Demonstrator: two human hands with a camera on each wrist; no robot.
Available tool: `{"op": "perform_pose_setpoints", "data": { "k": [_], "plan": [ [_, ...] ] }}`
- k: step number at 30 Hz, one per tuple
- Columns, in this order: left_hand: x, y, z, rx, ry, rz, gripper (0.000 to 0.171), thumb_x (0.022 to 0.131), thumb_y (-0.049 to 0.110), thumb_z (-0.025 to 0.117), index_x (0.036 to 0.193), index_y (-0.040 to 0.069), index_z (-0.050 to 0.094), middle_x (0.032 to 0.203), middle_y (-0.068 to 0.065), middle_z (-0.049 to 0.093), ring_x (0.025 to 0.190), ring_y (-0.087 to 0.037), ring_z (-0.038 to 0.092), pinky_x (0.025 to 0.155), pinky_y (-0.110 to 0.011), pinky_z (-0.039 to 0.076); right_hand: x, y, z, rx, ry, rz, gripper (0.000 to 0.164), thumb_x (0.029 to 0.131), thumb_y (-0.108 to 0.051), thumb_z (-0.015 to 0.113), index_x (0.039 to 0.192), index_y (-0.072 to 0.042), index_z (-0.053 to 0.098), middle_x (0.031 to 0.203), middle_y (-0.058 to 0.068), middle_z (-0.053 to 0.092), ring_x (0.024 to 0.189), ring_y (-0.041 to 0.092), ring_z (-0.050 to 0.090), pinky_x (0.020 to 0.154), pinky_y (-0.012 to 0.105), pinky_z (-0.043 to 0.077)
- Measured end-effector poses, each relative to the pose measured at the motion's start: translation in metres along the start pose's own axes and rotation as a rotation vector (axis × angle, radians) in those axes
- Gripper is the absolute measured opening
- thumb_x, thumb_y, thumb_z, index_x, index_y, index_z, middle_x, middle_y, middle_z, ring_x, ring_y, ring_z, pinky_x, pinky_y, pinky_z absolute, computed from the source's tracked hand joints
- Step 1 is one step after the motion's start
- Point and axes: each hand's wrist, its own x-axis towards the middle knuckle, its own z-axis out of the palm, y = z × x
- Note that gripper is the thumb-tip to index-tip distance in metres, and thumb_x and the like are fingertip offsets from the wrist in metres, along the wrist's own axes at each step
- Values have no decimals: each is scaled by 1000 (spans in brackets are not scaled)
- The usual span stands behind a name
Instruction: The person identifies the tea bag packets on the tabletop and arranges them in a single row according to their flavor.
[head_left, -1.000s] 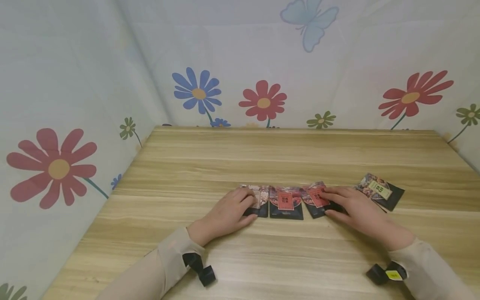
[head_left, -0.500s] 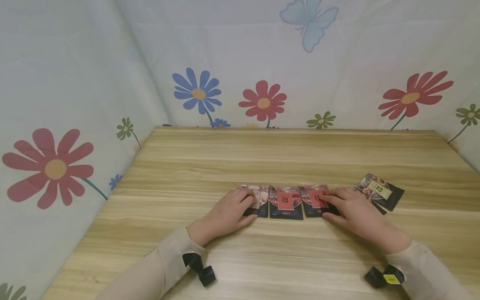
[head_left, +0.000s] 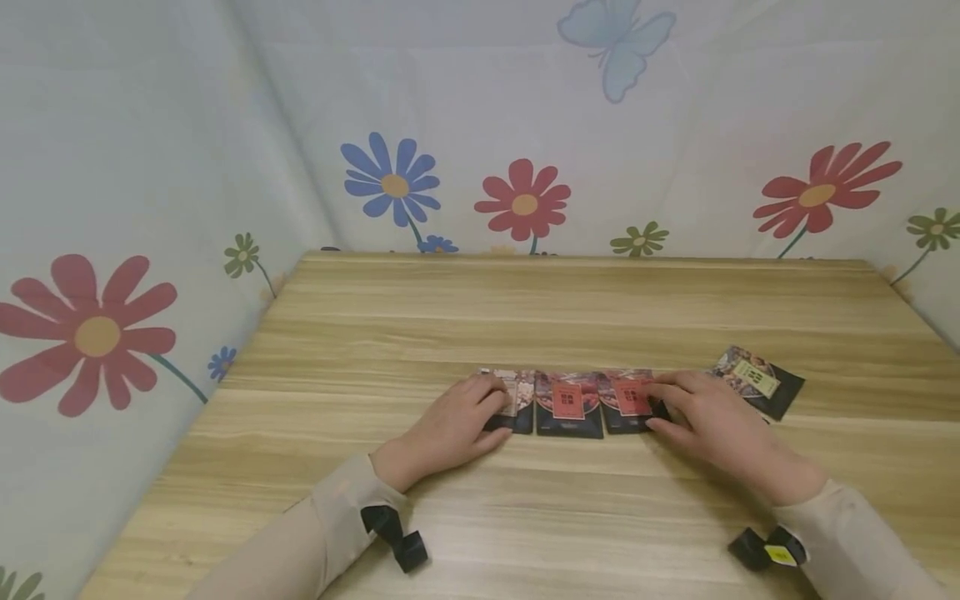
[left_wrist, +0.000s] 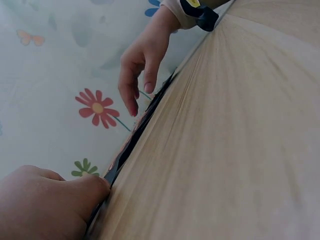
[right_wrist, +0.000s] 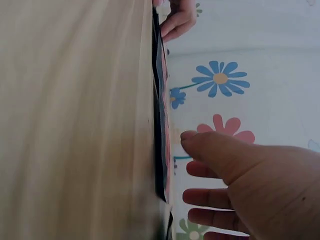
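Observation:
In the head view, three flat black sachets lie in a row on the wooden table. My left hand [head_left: 450, 429] holds the left sachet [head_left: 524, 400], which has a pale label; its thumb [left_wrist: 95, 190] is at the near edge in the left wrist view. The middle sachet [head_left: 568, 426] has a red label and lies uncovered. Another red-labelled sachet [head_left: 622, 422] is at the right end, its right side partly hidden by my right hand [head_left: 712, 425]. That hand's fingers [right_wrist: 207, 198] are loosely extended, apart from the row in the right wrist view.
Beyond the right hand, a sachet [head_left: 783, 393] with a pale green label lies askew, and a dark edge shows under it. The wooden table [head_left: 525, 308] reaches a flower-printed curtain [head_left: 690, 125] at the back and left. Black bands with small blocks are on both sleeves.
The right-end sachet has turned from tilted to straight, level with the middle one. My right hand shifted slightly with it; the left hand kept its place.

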Motion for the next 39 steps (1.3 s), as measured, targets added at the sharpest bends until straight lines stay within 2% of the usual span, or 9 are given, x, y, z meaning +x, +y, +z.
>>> {"op": "perform_pose_setpoints", "data": {
  "k": [5,12,19,26,35,39],
  "plan": [
    [-2,0,0,-2,5,2,32,90,36,63,110,11,62,115,-5,59,110,-21,56,102,-35,46,1,7,-5,-12,39,-19,39,80,-23,76,114,-5,69,110,14,67,101,34,63,86,52,52],
    [-4,-1,0,-4,6,-2,31,90,36,63,109,12,62,115,-5,59,109,-21,55,101,-35,46,-8,19,-12,-18,1,9,42,81,-21,75,119,-6,66,114,17,65,104,35,62,86,52,52],
    [-5,-2,1,-1,6,-3,32,89,36,64,110,11,62,115,-5,59,110,-21,55,102,-35,45,-19,30,-13,9,-19,26,41,80,-19,76,117,-4,66,119,20,63,106,38,61,85,54,52],
    [-4,-2,1,-1,3,-3,33,89,36,64,111,12,62,116,-5,59,110,-21,55,102,-35,46,-27,43,-15,30,7,-11,38,76,-17,79,111,-7,69,113,16,66,103,37,62,83,54,52],
    [-1,0,-2,2,7,4,32,89,35,64,110,11,62,115,-6,59,109,-21,55,101,-35,46,-30,48,-22,44,-116,24,36,80,-20,76,113,-10,69,114,12,66,106,37,61,84,54,52],
    [0,0,-2,3,12,9,32,90,35,63,110,11,62,115,-6,59,109,-21,55,101,-35,46,-28,48,-21,28,-119,19,35,80,-21,76,113,-10,70,114,12,66,105,36,62,84,54,52]
  ]
}}
